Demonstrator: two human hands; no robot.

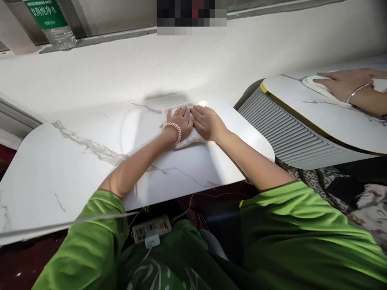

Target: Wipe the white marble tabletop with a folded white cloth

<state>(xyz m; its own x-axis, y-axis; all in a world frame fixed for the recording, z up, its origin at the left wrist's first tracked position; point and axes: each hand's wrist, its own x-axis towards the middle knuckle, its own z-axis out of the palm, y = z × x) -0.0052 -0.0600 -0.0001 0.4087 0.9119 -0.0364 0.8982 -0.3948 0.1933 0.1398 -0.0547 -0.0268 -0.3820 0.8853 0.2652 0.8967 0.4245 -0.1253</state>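
Note:
Both of my hands rest on a white textured cloth (191,141) that lies on a white marble-patterned tabletop (90,169). My left hand (182,121), with a pink coil band at its wrist, is pressed flat on the cloth's left part, fingers stretched out. Beside it, my right hand (208,121) lies flat over the cloth's right part, its fingers extended towards the left hand. The two hands meet or nearly touch at the thumbs. The cloth's underside and the part beneath my palms are hidden.
At right, a co-worker's hand (347,82) lies on a white cloth (317,85) on another table (308,106) with a ribbed side. A water bottle (56,24) stands on the ledge at upper left. A power strip (152,227) with a white plug hangs below my table's front edge.

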